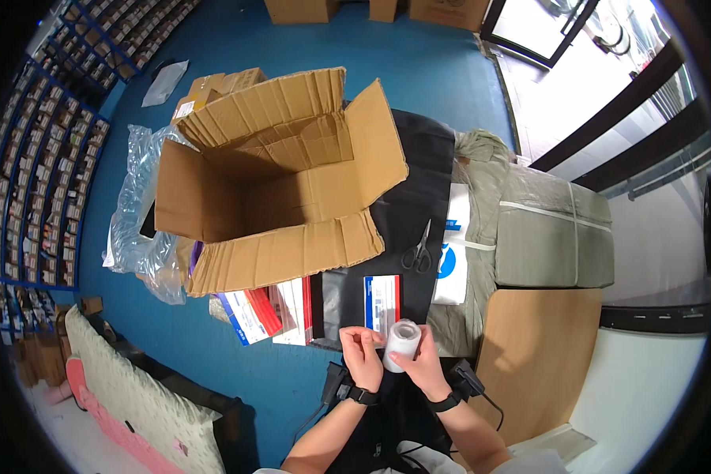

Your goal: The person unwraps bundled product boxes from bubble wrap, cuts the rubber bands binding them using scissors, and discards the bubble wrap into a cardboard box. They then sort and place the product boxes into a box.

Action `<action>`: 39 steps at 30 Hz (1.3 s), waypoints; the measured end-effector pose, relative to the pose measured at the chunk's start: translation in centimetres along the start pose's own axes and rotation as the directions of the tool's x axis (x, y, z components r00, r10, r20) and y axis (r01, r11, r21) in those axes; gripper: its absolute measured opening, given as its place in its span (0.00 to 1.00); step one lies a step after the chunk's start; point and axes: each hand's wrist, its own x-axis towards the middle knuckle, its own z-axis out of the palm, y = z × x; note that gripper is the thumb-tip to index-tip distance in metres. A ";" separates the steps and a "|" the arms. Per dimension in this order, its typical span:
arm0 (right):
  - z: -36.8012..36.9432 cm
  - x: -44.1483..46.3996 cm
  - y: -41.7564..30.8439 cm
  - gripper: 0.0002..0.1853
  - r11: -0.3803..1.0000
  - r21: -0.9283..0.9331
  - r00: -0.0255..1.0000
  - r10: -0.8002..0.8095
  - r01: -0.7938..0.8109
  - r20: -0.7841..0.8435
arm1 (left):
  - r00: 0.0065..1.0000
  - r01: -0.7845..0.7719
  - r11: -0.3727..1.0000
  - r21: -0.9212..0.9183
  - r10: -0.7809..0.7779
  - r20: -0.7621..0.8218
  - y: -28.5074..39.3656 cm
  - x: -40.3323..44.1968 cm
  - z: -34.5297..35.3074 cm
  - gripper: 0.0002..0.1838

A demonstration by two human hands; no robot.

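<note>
My right hand (425, 366) is wrapped round a white roll (402, 347) with a hollow core, tilted near my body. My left hand (362, 357) is close by on the roll's left side, its fingers bent together at the roll's upper edge. Whatever thin piece it may pinch is too small to make out. Just beyond the roll lies a white, blue and red printed packet (382, 299) on a black cloth (415, 150). Dark-handled scissors (419, 253) rest farther up on the cloth.
A large open cardboard box (284, 193) stands ahead to the left, with clear plastic wrap (146, 205) beside it. More printed packets (249, 314) lie below it. Right of the cloth are a strapped green bale (553, 229) and a wooden board (537, 355).
</note>
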 end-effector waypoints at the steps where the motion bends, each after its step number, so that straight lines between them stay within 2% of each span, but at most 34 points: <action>1: 0.0 0.3 -0.4 0.28 0.999 -0.043 0.999 -0.006 0.004 -0.040 | 0.999 0.020 0.994 -0.103 -0.025 -0.046 0.4 0.0 0.4 0.05; 2: -0.2 0.6 -1.0 0.28 0.999 -0.045 1.000 -0.002 0.001 -0.031 | 0.995 0.033 0.978 -0.207 -0.052 -0.090 0.8 0.0 0.7 0.05; 3: -0.4 0.9 -1.6 0.28 0.994 0.053 0.995 0.097 -0.097 0.005 | 0.990 0.087 0.965 -0.248 -0.112 -0.088 1.4 0.1 1.0 0.05; 5: -1.4 1.3 -1.9 0.27 0.931 0.218 0.953 0.266 -0.293 0.142 | 0.988 0.112 0.972 -0.207 -0.130 -0.078 1.6 1.0 1.2 0.05; 6: -1.9 1.5 -1.9 0.27 0.931 0.212 0.952 0.269 -0.296 0.149 | 0.987 0.136 0.977 -0.166 -0.147 -0.059 1.5 1.5 1.2 0.04; 8: -2.8 2.1 -1.7 0.24 0.739 0.448 0.863 0.409 -0.503 0.296 | 0.992 0.096 0.992 -0.085 -0.102 -0.076 0.6 2.3 1.0 0.04; 10: -3.1 3.3 -1.0 0.24 0.740 0.498 0.888 0.317 -0.452 0.334 | 0.990 0.107 0.993 -0.050 -0.111 -0.090 0.3 3.0 0.9 0.04; 12: -3.7 4.2 -0.2 0.23 0.729 0.497 0.879 0.337 -0.471 0.339 | 0.988 0.092 0.996 -0.019 -0.094 -0.121 -0.4 3.9 0.6 0.05; 14: -3.3 4.9 -0.4 0.24 0.740 0.494 0.890 0.373 -0.456 0.263 | 0.982 0.043 0.996 0.077 -0.028 -0.186 -2.2 5.2 -0.1 0.05; 15: -3.0 5.4 0.3 0.23 0.786 0.458 0.909 0.371 -0.415 0.188 | 0.982 0.036 0.991 0.128 -0.011 -0.187 -3.0 5.6 -0.4 0.05; 16: -2.7 5.7 1.0 0.23 0.779 0.467 0.908 0.373 -0.417 0.189 | 0.983 0.037 0.990 0.138 -0.011 -0.182 -4.2 6.1 -0.8 0.05; 18: -2.5 6.2 2.4 0.22 0.967 0.095 0.971 0.240 -0.237 -0.019 | 0.968 -0.127 0.918 0.376 0.198 -0.154 -5.9 6.8 -1.0 0.06; 19: -2.3 6.4 3.1 0.23 0.976 0.053 0.974 0.216 -0.213 -0.069 | 0.977 -0.055 0.909 0.412 0.133 -0.164 -5.9 6.8 -1.3 0.04; 20: -2.1 6.6 3.7 0.23 0.976 0.055 0.974 0.215 -0.212 -0.070 | 0.978 -0.057 0.909 0.413 0.135 -0.162 -6.0 7.0 -1.6 0.04; 22: -1.8 6.6 4.5 0.25 0.978 -0.091 0.974 0.173 -0.187 -0.144 | 0.939 -0.168 0.821 0.545 0.302 -0.166 -5.7 7.2 -2.1 0.06; 23: -1.8 6.5 4.6 0.25 0.978 -0.090 0.974 0.177 -0.191 -0.144 | 0.964 -0.052 0.884 0.466 0.166 -0.209 -5.3 6.8 -2.1 0.09; 24: -1.7 6.6 4.5 0.26 0.978 -0.099 0.974 0.166 -0.183 -0.153 | 0.964 -0.049 0.883 0.468 0.164 -0.210 -4.8 6.5 -2.1 0.09; 25: -1.6 6.6 4.4 0.27 0.979 -0.108 0.975 0.155 -0.173 -0.161 | 0.905 -0.170 0.737 0.654 0.380 -0.192 -4.0 6.3 -2.1 0.10; 26: -1.5 6.7 4.3 0.27 0.979 -0.107 0.975 0.154 -0.172 -0.159 | 0.810 -0.254 0.534 0.806 0.573 -0.125 -3.0 6.1 -2.0 0.12; 27: -1.5 6.7 4.3 0.26 0.976 -0.127 0.974 0.156 -0.178 -0.167 | 0.865 -0.268 0.575 0.773 0.497 -0.069 -2.0 5.2 -2.2 0.14; 28: -1.5 6.7 4.3 0.26 0.972 -0.146 0.971 0.159 -0.186 -0.176 | 0.887 -0.358 0.603 0.713 0.457 0.059 -1.9 4.7 -2.6 0.13; 30: -1.6 6.8 4.6 0.26 0.974 -0.142 0.973 0.153 -0.178 -0.176 | 0.947 -0.322 0.764 0.559 0.271 0.174 -2.9 3.9 -1.9 0.13; 32: -1.5 6.7 4.6 0.27 0.976 -0.138 0.974 0.144 -0.169 -0.175 | 0.981 -0.191 0.786 0.588 0.124 0.152 -4.0 3.2 -0.5 0.17; 35: -1.9 6.8 4.1 0.26 0.965 -0.174 0.969 0.162 -0.195 -0.186 | 0.988 -0.155 0.807 0.570 0.111 0.111 -5.3 3.2 0.4 0.19; 37: -2.2 6.7 3.8 0.25 0.977 -0.001 0.974 0.214 -0.215 -0.072 | 0.995 -0.074 0.874 0.479 0.034 0.093 -5.1 3.7 0.5 0.18; 38: -2.2 6.6 3.4 0.25 0.977 -0.001 0.975 0.212 -0.213 -0.072 | 0.995 -0.076 0.875 0.478 0.036 0.093 -4.6 3.7 0.5 0.18; 39: -2.1 6.4 3.0 0.25 0.977 0.022 0.975 0.212 -0.211 -0.069 | 0.992 0.025 0.894 0.448 -0.078 0.100 -4.0 3.5 0.5 0.18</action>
